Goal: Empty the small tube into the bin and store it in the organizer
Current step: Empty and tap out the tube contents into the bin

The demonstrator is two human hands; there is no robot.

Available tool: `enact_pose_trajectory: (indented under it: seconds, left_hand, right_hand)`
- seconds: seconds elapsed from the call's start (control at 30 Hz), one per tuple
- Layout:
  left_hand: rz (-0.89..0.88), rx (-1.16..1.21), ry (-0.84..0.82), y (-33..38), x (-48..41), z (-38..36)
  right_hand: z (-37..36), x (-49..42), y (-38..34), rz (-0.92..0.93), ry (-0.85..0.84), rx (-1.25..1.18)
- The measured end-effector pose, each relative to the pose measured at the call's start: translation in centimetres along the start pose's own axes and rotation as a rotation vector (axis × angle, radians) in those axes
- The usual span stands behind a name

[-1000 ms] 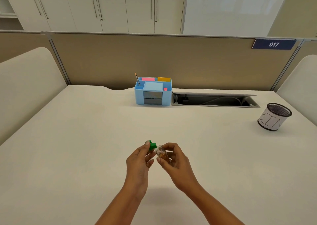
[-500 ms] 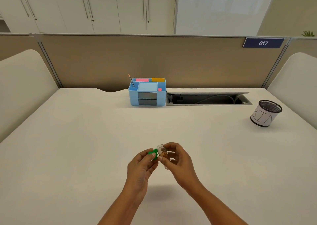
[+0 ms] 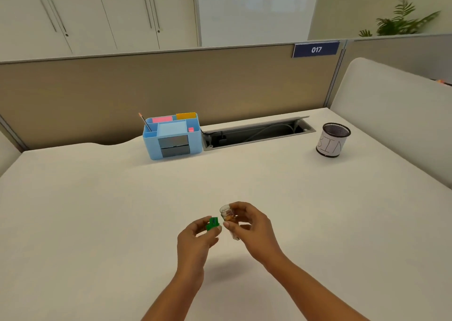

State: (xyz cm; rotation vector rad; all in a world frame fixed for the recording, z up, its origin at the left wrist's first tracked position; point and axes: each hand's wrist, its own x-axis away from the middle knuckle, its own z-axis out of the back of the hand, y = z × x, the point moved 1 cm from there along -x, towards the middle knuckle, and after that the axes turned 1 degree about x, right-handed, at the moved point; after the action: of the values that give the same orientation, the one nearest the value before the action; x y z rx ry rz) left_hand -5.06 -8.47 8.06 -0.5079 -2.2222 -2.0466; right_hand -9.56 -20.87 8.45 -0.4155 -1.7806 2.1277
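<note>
Two hands hover low over the near part of the white desk [image 3: 97,223], and between them is the business. The small tube [image 3: 228,219], clear with something brownish inside, is pinched in the fingers of the right hand [image 3: 254,227], its open mouth tipped up and toward the far-left. Its green cap [image 3: 212,223] is off, gripped between thumb and fingertips of the left hand [image 3: 195,240], just beside the tube but not touching it. Well beyond, against the tan partition, stands the blue organizer [image 3: 172,137], with a pencil [image 3: 144,122] leaning in its left corner and pink and orange pads at the back. Off to the far right sits the mesh bin [image 3: 333,140], wrapped in paper lettered "BIN", near an open cable tray [image 3: 256,133] set into the desk.
</note>
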Motion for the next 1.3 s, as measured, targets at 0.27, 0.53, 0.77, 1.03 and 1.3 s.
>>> enact_pose_trajectory:
  seconds: [0.27,0.53,0.77,1.03,1.3]
  left_hand:
    - [-0.072,-0.207,-0.104,0.7,-2.4,-6.6]
    - [-0.075,-0.289,-0.102,0.2,-5.4,-18.2]
    - [-0.065,-0.304,-0.095,-0.1,-7.5,-27.9]
    - [0.004,-0.295,-0.157,-0.6,-9.8,-36.1]
    - [0.004,-0.311,-0.146,-0.1,-13.8,-41.4]
  right_hand:
    - [5.8,-2.5,0.9,-0.007,0.055,0.038]
    - [16.3,-7.5,1.0,-0.001,0.11,0.068]
    - [26.2,-13.1,1.8,-0.013,0.261,0.085]
    - [34.0,-19.7,2.2,0.042,0.344,0.278]
    - [37.8,-26.0,3.2,0.006,0.318,0.692]
